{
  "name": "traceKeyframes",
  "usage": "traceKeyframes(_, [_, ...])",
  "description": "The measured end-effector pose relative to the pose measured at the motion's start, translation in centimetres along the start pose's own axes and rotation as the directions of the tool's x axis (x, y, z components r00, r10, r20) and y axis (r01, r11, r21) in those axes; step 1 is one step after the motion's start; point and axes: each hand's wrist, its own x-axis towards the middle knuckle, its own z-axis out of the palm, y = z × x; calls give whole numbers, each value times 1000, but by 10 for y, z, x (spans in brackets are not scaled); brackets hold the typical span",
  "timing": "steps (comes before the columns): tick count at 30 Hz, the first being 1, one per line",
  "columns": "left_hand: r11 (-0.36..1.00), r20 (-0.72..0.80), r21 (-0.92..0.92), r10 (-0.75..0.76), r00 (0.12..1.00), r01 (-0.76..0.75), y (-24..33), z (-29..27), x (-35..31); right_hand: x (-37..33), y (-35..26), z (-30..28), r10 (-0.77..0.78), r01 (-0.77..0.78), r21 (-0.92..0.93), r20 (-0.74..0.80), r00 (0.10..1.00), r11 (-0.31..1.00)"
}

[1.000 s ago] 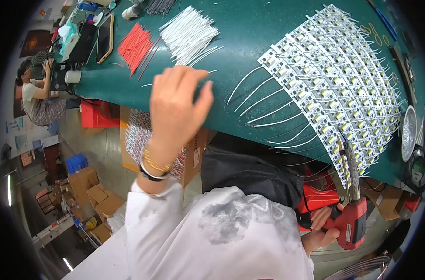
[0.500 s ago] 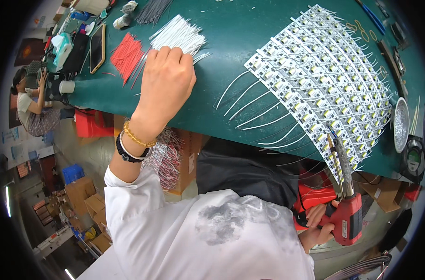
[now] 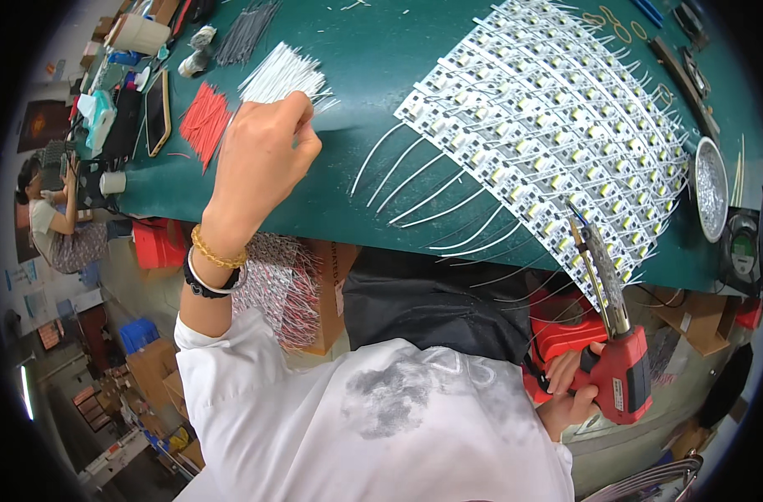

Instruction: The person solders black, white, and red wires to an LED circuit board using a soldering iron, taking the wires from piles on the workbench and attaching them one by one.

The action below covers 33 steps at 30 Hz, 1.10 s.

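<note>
My left hand (image 3: pixel 268 151), bracelets at its wrist, is held over the near edge of a pile of short white wires (image 3: pixel 282 74). Its fingers are curled closed, and the tips are hidden, so what they pinch does not show. A pile of red wires (image 3: pixel 204 125) lies just to its left. At the lower right, my right hand (image 3: pixel 572 386) grips a red soldering gun (image 3: pixel 626 376). The gun's metal tip points up over the near edge of a large panel of small white LED boards (image 3: pixel 540 125), from which rows of thin wires stick out.
Dark wires (image 3: pixel 249 33) lie behind the white pile. A phone (image 3: pixel 157 113) and cluttered tools line the table's left side. A silvery bowl (image 3: pixel 710 191) stands at the right edge. Below the table is a box of bundled wires (image 3: pixel 277 289). Another person (image 3: pixel 51 209) sits far left.
The whole view has shifted and tilted a little. My left hand has turned so that its thumb side shows more, staying near the white wires. The right hand keeps its grip on the soldering gun.
</note>
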Motion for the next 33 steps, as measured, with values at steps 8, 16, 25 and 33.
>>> traceKeyframes(8, [911,67,-386,-129,989,145,14,1,-11,-3,0,-5,26,-26,6,49,998,1000])
traceKeyframes(16, [577,150,-783,-184,971,230,91,-7,-23,-3,2,-15,0,4,-37,112,994,999])
traceKeyframes(25, [616,-114,-786,-75,991,-44,177,36,-38,-17,-18,-12,79,-75,-126,27,997,989])
traceKeyframes(33, [684,-98,-729,-76,992,-20,191,34,-42,-18,-18,-19,54,-51,-74,43,998,996])
